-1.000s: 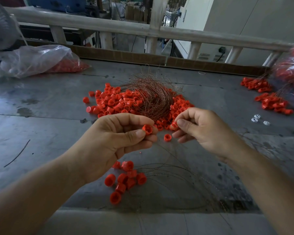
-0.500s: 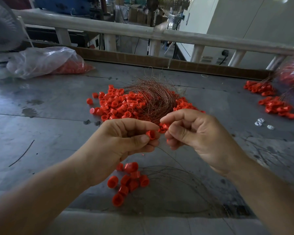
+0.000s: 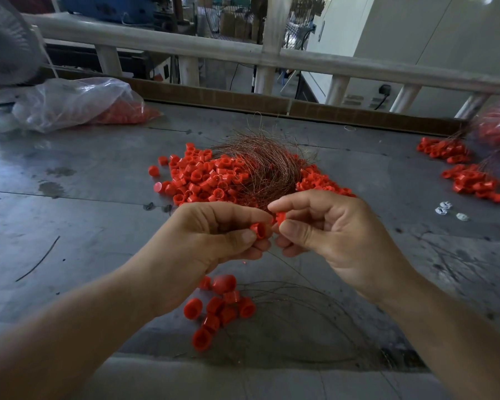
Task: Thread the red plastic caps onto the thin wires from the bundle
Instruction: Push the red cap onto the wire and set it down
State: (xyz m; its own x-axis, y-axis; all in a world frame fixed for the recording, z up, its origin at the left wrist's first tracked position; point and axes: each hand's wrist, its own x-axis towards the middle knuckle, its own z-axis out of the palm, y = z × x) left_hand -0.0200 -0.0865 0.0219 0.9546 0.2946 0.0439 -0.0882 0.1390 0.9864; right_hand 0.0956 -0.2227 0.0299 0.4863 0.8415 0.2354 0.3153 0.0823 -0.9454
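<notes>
Small red cylindrical plastic cap (image 3: 259,230), hollow end showing, is pinched by the left hand (image 3: 211,246); a second red cap (image 3: 280,217) is pinched by the right hand (image 3: 332,235).

The left forearm (image 3: 84,327) at 7 o'clock and the right forearm (image 3: 445,321) at 5 o'clock are bare to the frame's edge. The left hand (image 3: 211,243) and right hand (image 3: 335,235) are bare too, with short, trimmed thumbnails (image 3: 247,236).
</notes>
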